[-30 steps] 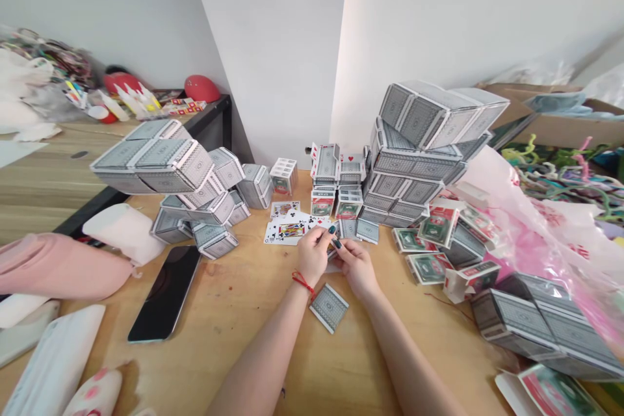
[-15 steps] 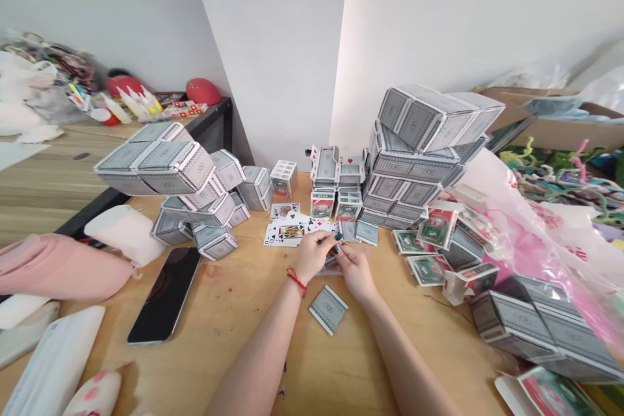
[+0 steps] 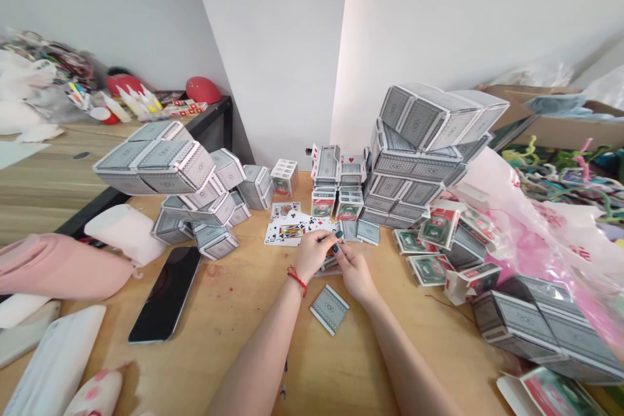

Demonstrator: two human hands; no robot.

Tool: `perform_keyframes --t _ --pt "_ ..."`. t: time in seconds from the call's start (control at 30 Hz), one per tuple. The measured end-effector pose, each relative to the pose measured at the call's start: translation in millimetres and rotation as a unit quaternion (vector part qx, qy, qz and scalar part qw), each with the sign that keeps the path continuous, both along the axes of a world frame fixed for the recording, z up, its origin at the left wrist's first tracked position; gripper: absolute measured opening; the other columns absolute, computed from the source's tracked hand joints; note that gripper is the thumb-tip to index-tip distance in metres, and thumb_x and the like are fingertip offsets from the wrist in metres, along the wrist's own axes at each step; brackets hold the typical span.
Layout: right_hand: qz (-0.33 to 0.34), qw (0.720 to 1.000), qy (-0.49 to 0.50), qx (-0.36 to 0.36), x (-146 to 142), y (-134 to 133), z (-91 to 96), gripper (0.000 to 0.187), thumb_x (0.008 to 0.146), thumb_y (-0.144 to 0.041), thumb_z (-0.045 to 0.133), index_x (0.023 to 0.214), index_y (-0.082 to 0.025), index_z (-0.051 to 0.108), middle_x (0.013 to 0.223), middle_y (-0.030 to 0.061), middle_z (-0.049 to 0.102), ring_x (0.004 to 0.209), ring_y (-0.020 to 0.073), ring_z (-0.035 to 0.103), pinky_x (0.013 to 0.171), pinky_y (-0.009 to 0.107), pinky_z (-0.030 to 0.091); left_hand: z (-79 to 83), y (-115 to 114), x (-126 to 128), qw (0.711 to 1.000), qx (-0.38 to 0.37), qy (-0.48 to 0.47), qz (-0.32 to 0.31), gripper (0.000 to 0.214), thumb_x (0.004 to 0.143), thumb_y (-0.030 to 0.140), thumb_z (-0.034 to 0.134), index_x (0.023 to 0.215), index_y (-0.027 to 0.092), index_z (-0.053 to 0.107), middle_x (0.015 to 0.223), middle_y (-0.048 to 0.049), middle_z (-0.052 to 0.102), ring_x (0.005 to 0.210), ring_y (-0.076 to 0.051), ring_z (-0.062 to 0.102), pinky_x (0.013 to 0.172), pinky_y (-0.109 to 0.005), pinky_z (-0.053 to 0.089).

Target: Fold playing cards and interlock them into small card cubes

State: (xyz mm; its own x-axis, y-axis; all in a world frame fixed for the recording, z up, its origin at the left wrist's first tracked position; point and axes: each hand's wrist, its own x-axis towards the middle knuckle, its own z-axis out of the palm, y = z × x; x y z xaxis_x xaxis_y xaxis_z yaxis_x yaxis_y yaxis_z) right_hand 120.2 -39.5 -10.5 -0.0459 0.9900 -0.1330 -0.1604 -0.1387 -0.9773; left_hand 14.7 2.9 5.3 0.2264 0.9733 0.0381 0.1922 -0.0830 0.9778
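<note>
Close together above the table, my left hand [image 3: 315, 255], with a red cord at its wrist, and my right hand [image 3: 357, 272] pinch a playing card [image 3: 330, 263] that is mostly hidden by the fingers. Behind the left hand lie loose face-up playing cards [image 3: 291, 232], overlapping, with a lone card [image 3: 286, 210] just beyond them. A folded card piece [image 3: 330, 309], grey patterned back up, rests between my forearms. Two more grey-backed card pieces [image 3: 368, 232] lie behind the right hand.
Stacked grey card blocks rise at left [image 3: 168, 159] and right [image 3: 414, 162]. Card boxes [image 3: 323, 203] stand at the back; others [image 3: 431, 270] lie right beside a pink plastic bag [image 3: 550, 247]. A black phone [image 3: 166, 296] and pink pouch [image 3: 63, 266] lie left.
Both hands stay in nearly the same place, with only slight finger movement at the card. The things on the table have not been moved.
</note>
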Motion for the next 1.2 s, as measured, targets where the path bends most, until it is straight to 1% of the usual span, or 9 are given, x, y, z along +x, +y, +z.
perform_keyframes --t 0.1,0.23,0.37,0.5,0.57,0.7,0.83,1.07,1.2 --pt "-0.001 1.0 -0.001 -0.005 1.4 0.7 -1.3 0.034 0.069 -0.052 0.055 0.072 -0.019 0.06 0.063 0.0019 0.06 0.059 0.0194 0.057 0.055 0.031 0.049 -1.7 -0.5 1.6 1.0 0.012 0.014 0.003 0.028 0.074 0.037 0.049 0.072 0.015 0.066 0.072 -0.0039 0.066 0.069 -0.016 0.058 0.062 -0.025 0.042" --pt "-0.001 1.0 0.006 -0.008 4.4 2.9 -3.5 0.031 0.069 -0.049 0.057 0.077 -0.019 0.061 0.065 0.0021 0.06 0.06 0.0188 0.056 0.054 0.031 0.05 -1.8 -1.6 4.3 1.0 0.019 0.021 0.005 0.027 0.075 0.036 0.048 0.074 0.015 0.066 0.071 -0.0036 0.065 0.068 -0.015 0.057 0.063 -0.024 0.042" --pt "-0.042 0.999 -0.002 -0.013 2.7 3.5 -4.2 0.034 0.069 -0.05 0.055 0.077 -0.018 0.061 0.066 0.0026 0.06 0.058 0.0183 0.056 0.05 0.03 0.05 0.1 -2.0 6.3 1.0 0.02 0.016 0.015 0.026 0.075 0.035 0.049 0.072 0.015 0.065 0.071 -0.0027 0.064 0.068 -0.014 0.056 0.062 -0.023 0.041" --pt "-0.078 0.996 -0.035 -0.003 -1.1 2.5 -3.0 0.035 0.07 -0.052 0.054 0.073 -0.017 0.06 0.062 0.0022 0.059 0.054 0.0173 0.056 0.048 0.03 0.05 1.3 -1.9 4.9 0.999 0.028 0.035 0.011 0.029 0.074 0.039 0.051 0.062 0.014 0.06 0.058 0.0002 0.058 0.058 -0.012 0.051 0.054 -0.021 0.036" --pt "-0.072 0.997 -0.041 -0.006 -1.9 2.1 -1.1 0.036 0.069 -0.053 0.054 0.07 -0.017 0.059 0.06 0.0022 0.059 0.051 0.0172 0.057 0.046 0.03 0.05 1.0 -1.7 3.2 0.999 0.035 0.036 0.018 0.031 0.075 0.039 0.049 0.06 0.014 0.059 0.055 0.0009 0.056 0.056 -0.011 0.049 0.052 -0.021 0.035" --pt "-0.038 0.998 -0.026 -0.031 -0.3 2.3 3.5 0.037 0.066 -0.054 0.057 0.065 -0.017 0.058 0.053 0.0018 0.059 0.044 0.0182 0.058 0.043 0.03 0.05 0.6 -1.1 0.9 0.999 0.02 0.011 0.038 0.027 0.075 0.036 0.048 0.068 0.014 0.062 0.064 -0.0011 0.061 0.061 -0.012 0.053 0.055 -0.021 0.038" --pt "-0.008 0.999 0.004 -0.032 3.3 3.2 2.5 0.036 0.066 -0.054 0.058 0.069 -0.018 0.056 0.053 0.0013 0.059 0.047 0.0198 0.061 0.041 0.03 0.05 1.4 -0.3 1.7 0.999 0.019 0.028 0.033 0.025 0.074 0.034 0.049 0.067 0.014 0.062 0.062 -0.001 0.06 0.06 -0.012 0.052 0.054 -0.021 0.037" --pt "-0.017 0.999 0.004 -0.032 4.6 3.9 -3.2 0.037 0.065 -0.054 0.058 0.071 -0.017 0.056 0.053 0.0015 0.059 0.049 0.0202 0.062 0.042 0.029 0.05 2.6 -0.4 2.8 0.999 -0.012 0.039 0.004 0.022 0.071 0.034 0.052 0.075 0.014 0.061 0.069 -0.0014 0.06 0.065 -0.013 0.052 0.058 -0.021 0.039" --pt "-0.017 0.999 0.012 -0.028 4.4 3.6 0.7 0.034 0.065 -0.051 0.058 0.067 -0.018 0.057 0.055 0.0008 0.059 0.049 0.0192 0.061 0.044 0.029 0.051 3.6 -1.8 3.5 0.999 0.008 0.044 0.019 0.026 0.073 0.038 0.051 0.064 0.014 0.057 0.058 0.0011 0.053 0.057 -0.011 0.046 0.052 -0.02 0.035"
